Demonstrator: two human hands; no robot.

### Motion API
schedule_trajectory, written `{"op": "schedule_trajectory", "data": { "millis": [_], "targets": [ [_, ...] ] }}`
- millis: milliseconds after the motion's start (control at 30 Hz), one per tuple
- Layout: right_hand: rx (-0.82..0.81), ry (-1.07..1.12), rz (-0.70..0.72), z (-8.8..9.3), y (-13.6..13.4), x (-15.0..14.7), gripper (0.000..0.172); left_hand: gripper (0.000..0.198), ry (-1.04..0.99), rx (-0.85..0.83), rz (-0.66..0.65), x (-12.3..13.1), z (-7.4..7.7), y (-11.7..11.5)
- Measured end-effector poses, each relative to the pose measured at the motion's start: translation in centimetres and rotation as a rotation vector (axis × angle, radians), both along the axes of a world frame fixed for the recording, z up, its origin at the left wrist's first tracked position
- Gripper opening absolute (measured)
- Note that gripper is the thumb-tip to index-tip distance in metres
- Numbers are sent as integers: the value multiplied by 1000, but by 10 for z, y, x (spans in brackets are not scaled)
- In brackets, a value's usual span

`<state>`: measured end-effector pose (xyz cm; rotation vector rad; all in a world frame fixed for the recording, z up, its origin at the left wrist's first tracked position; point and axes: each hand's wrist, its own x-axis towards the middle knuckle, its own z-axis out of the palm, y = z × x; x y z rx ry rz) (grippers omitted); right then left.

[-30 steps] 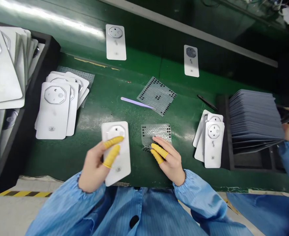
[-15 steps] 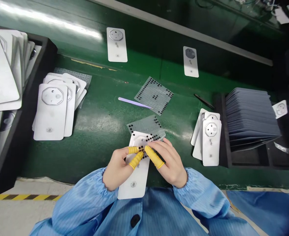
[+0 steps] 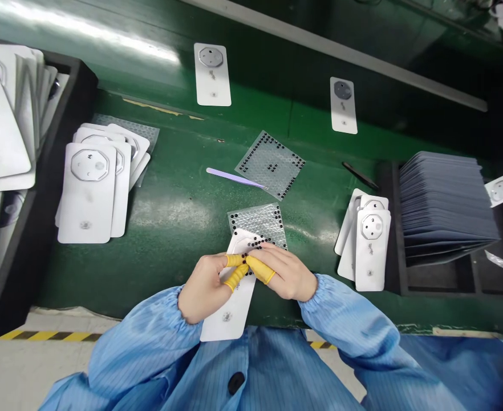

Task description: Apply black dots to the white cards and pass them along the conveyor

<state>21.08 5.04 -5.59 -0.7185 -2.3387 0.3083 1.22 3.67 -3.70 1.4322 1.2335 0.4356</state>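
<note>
A clear sheet dotted with small black round pads [image 3: 258, 220] lies partly over the upper end of a white panel [image 3: 222, 321], right in front of me. My left hand [image 3: 211, 284], with yellow finger cots on thumb and forefinger, pinches at the sheet's near edge. My right hand [image 3: 282, 271] is closed on the same sheet, its yellow-covered thumb meeting the left fingertips. The fingers hide the panel's octagonal recess in part. Beyond the hands lie a second dotted sheet [image 3: 272, 157] and lilac tweezers [image 3: 234, 177], their tip resting on that sheet.
A stack of white panels [image 3: 84, 200] lies left, beside a black bin of panels [image 3: 76, 91]. To the right are several panels [image 3: 371, 251], dark tweezers [image 3: 360, 174] and a black tray [image 3: 399, 240] of grey cards [image 3: 443, 200]. Two panels [image 3: 213, 85] lie along the back.
The dotted sheet has turned and its far part rises at a different angle. My right hand has moved left and lower, its fingers closer together. The view has shifted slightly.
</note>
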Motion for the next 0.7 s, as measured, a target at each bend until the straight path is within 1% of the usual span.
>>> {"op": "schedule_trajectory", "data": {
  "millis": [67,133,200,267,333,400,500,567,633,700],
  "targets": [
    [-66,39,-10,-5,0,-2,19,28,14,-3,3,0,0,0],
    [-135,50,9,-7,1,-1,17,28,-4,-48,31,1,1,0],
    [-164,58,30,-6,1,0,18,29,-38,-109,61,2,1,0],
    [-168,59,27,-4,2,2,20,29,-59,-134,71,3,1,0],
    [-149,29,3,-2,1,3,23,28,-38,-87,51,2,0,0],
    [-94,-4,-12,-2,0,2,26,27,15,-2,16,2,-1,-1],
    [-32,-2,-14,-5,-2,-1,22,25,96,121,-30,2,-3,-3],
    [-94,37,-22,-8,-3,-3,18,25,119,170,-49,3,-4,-3],
    [-231,121,-44,-11,-3,-5,17,25,114,177,-54,4,-4,-2],
    [-380,224,-92,-13,-3,-6,16,23,71,133,-26,1,-2,1]
  ]
}}
